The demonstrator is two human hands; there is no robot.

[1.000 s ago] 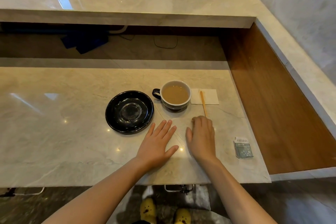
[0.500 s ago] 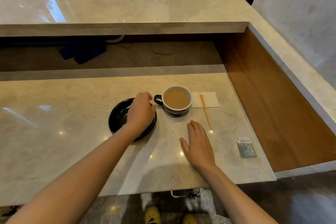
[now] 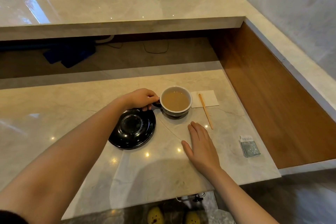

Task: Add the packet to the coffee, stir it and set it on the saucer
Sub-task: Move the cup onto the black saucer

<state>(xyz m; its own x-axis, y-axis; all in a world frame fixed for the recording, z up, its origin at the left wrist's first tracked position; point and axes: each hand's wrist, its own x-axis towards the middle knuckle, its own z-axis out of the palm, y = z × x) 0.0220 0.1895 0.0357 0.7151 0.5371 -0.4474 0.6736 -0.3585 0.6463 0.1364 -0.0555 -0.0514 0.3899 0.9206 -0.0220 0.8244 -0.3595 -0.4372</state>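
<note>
A: What is the left hand (image 3: 141, 99) doing at the cup (image 3: 176, 100)?

B: It is curling around the dark handle on the cup's left side, fingers pinching it. The cup is standing on the counter (image 3: 54, 114), full of milky coffee, just beside the saucer (image 3: 133, 130), which is lying to the cup's lower left with nothing on it.

A: And the right hand (image 3: 201, 146)?

B: It is lying flat on the counter below the cup, fingers together and straight, gripping nothing. I judge it is steadying the person while the left hand is working.

A: Where is the packet (image 3: 249, 146)?

B: It is lying well to the cup's lower right, near the counter's edge. Whether it is torn open, I cannot tell.

A: The stirrer (image 3: 205, 111)?

B: It is resting just right of the cup, its far end on a white napkin (image 3: 209, 99), probably keeping the counter clean.

A: So which step is this?

B: Judging by the grip on the handle, the cup is about to be moved, likely onto the saucer.
</note>
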